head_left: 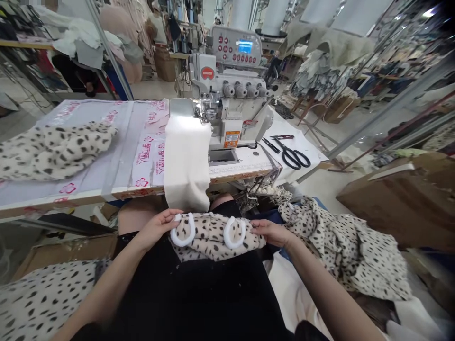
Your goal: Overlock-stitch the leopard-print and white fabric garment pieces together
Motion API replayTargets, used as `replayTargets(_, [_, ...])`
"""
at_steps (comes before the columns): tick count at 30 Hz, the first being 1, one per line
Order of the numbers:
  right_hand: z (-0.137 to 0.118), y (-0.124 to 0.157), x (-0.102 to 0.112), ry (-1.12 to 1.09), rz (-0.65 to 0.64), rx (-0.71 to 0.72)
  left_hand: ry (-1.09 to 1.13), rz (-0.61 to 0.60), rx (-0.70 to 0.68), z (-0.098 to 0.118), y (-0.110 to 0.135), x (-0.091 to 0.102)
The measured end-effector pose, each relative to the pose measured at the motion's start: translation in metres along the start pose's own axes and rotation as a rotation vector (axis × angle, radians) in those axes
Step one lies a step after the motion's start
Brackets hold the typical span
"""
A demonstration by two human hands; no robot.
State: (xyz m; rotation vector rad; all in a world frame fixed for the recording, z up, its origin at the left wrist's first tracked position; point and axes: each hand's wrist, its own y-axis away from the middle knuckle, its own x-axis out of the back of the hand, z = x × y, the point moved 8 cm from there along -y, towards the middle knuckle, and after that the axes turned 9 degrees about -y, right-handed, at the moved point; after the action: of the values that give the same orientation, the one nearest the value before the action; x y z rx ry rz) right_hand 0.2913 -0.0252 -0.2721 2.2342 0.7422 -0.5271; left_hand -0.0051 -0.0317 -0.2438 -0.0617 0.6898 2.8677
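Note:
Between my hands, above my lap, is a spotted fleece hood [211,232] with two white-edged ear shapes on it. My left hand [161,227] pinches its left end, beside one ear. At the opposite end my right hand [272,232] grips the fabric between thumb and fingers. Just beyond, a strip of white fabric [187,161] hangs over the table edge from under the presser foot area of an overlock sewing machine [231,90].
Spotted fleece [57,149] lies on the table at left. Black scissors [291,154] rest right of the machine. More spotted fabric [344,246] is heaped at my right, near a cardboard box [401,199]; another spotted piece [46,298] lies at lower left.

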Motion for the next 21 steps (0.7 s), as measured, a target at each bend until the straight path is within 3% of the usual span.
replayTargets(10, [0.011, -0.012, -0.015, 0.183, 0.025, 0.028, 0.243, 0.078, 0.105, -0.012, 0.000, -0.007])
replayTargets(16, [0.020, -0.019, -0.006, 0.326, 0.111, 0.033, 0.293, 0.105, 0.113, -0.015, 0.000, -0.010])
replayTargets(21, [0.009, -0.016, -0.007, 0.436, 0.155, 0.114, 0.286, 0.081, 0.094, -0.015, 0.002, -0.007])
